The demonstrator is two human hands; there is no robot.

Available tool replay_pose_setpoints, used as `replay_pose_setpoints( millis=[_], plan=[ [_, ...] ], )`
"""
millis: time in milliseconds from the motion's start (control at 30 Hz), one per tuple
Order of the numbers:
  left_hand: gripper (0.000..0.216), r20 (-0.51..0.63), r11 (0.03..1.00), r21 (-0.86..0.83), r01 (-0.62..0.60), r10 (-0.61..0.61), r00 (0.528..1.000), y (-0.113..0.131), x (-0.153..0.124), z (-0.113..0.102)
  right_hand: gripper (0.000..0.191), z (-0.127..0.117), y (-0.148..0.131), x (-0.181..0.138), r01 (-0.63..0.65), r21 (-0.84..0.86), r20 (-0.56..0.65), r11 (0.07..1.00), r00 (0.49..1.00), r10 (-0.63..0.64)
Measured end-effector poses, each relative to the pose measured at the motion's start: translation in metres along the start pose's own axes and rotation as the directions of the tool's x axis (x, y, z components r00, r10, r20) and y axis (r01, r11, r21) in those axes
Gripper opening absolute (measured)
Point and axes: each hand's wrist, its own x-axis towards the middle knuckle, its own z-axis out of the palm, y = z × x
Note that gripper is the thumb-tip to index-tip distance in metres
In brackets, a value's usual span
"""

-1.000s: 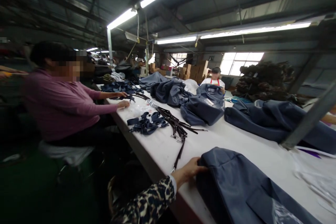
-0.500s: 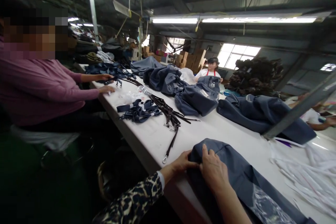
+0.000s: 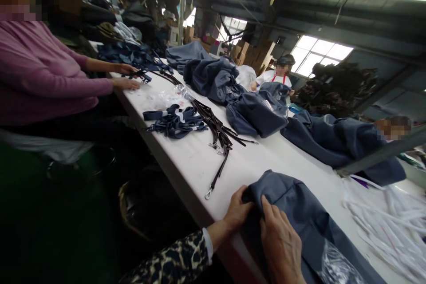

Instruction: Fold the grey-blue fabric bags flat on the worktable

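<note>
A dark blue-grey bag (image 3: 299, 199) of smooth fabric lies across the near edge of the white table. My left hand (image 3: 237, 213) pinches the bag's far left end, thumb on top and fingers out of sight behind the fabric. Beside it, my right hand (image 3: 280, 236) is curled over the same end, its fingertips partly tucked into the folds. Crinkled clear plastic (image 3: 339, 264) lies on the bag's right part. Just beyond my left hand, a dark strap with a metal clip (image 3: 208, 193) rests on the table.
Dark straps (image 3: 216, 128) and bundled blue straps (image 3: 176, 120) lie mid-table. Several blue-grey bags (image 3: 254, 113) are heaped beyond. White strips (image 3: 389, 217) spread at the right, near a slanted metal post (image 3: 376, 157). A co-worker in a pink top (image 3: 56, 71) handles buckled straps at the left.
My view has tilted down. My right hand has shifted slightly right and down, its fingers now curling into the fabric. My left hand keeps its hold on the bag's end.
</note>
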Motion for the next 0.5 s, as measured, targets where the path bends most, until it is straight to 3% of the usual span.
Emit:
replay_pose_setpoints(
  millis=[200, 267, 367, 500],
  plan=[
    [0.017, -0.046, 0.907, 0.401, -0.126, 0.157, 0.987, 0.002, -0.002, -0.012, 0.040, 0.027, -0.013, -0.003, 0.079, 0.032, -0.265, 0.996, 0.962, -0.068],
    [0.017, -0.030, 0.926, 0.367, -0.087, 0.105, 0.994, 0.006, 0.001, -0.017, 0.042, 0.035, -0.016, -0.007, 0.092, 0.077, -0.320, 0.993, 0.945, -0.063],
    [0.021, 0.003, 0.978, 0.197, 0.066, -0.068, 0.998, 0.008, 0.008, -0.023, 0.043, 0.044, -0.018, -0.013, 0.109, 0.124, -0.367, 0.986, 0.929, -0.056],
    [0.027, -0.031, 0.977, 0.142, 0.158, -0.155, 0.987, 0.005, 0.019, -0.027, 0.046, 0.050, -0.022, -0.017, 0.116, 0.124, -0.334, 0.986, 0.940, -0.068]
  ],
)
